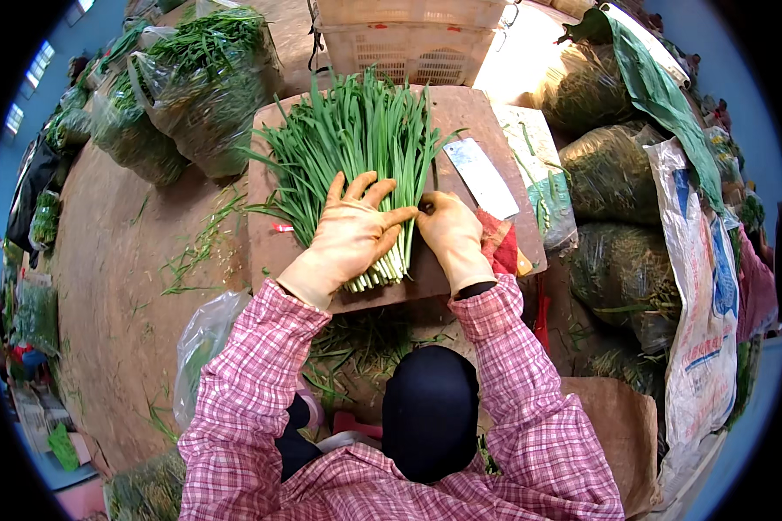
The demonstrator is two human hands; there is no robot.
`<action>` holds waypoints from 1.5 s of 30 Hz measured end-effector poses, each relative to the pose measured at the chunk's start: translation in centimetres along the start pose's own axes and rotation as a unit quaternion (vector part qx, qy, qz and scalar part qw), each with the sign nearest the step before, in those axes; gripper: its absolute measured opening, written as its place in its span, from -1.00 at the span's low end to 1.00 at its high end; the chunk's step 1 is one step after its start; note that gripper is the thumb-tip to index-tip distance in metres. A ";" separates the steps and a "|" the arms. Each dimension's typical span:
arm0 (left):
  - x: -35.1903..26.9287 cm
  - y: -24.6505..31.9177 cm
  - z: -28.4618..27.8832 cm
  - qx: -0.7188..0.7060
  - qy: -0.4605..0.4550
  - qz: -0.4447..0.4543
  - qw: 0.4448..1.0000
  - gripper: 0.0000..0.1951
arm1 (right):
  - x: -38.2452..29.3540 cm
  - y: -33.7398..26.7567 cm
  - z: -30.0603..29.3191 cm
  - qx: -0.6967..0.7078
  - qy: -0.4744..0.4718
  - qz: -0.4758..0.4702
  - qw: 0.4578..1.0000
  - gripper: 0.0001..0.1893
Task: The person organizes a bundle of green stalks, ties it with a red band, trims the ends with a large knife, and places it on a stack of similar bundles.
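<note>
A broad bundle of garlic chives (358, 124) lies on a brown board (459, 114), leaves pointing away and pale cut ends towards me. My left hand (348, 231), in a tan rubber glove, rests flat across the lower stalks with its fingers spread. Beside the bundle's right edge is my right hand (449, 231), gloved as well, its fingers curled in. Whether anything is pinched between those fingertips is hidden. Right of it lies a cleaver (481, 177), its handle partly wrapped in red cloth (496, 244). A small red-and-white strip (282, 228) sits on the board's left.
Large plastic bags of greens (202, 91) stand at the back left. Stacked plastic crates (410, 49) are beyond the board. Filled sacks (612, 172) line the right side. Loose leaves (205, 244) litter the floor, and a clear plastic bag (202, 338) is by my left arm.
</note>
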State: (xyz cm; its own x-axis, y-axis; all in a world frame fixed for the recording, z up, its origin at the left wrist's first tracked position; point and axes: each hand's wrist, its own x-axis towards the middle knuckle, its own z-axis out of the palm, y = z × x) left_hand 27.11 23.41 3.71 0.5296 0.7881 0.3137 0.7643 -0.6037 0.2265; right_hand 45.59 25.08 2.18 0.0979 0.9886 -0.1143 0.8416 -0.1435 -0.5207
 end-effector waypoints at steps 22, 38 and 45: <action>0.3 -0.5 0.2 -0.010 -0.023 -0.007 1.000 -0.71 | -0.6 1.7 2.8 0.451 0.083 0.032 0.888 -0.76; 0.1 -0.7 0.2 -0.040 -0.016 -0.017 0.999 -0.72 | -1.6 2.9 0.9 0.442 0.063 0.083 0.891 -0.76; -3.0 -2.2 -2.0 -0.195 0.227 -0.099 0.949 -0.60 | -1.7 3.2 2.0 0.625 0.055 0.004 0.779 -0.61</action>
State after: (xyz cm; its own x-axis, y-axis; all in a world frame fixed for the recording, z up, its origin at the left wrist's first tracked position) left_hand 23.10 22.16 4.16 0.1093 0.8112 0.5745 0.5908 -0.5178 0.6187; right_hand 47.05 22.89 -0.98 0.2039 0.9753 -0.0847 -0.3262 -0.0139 -0.9452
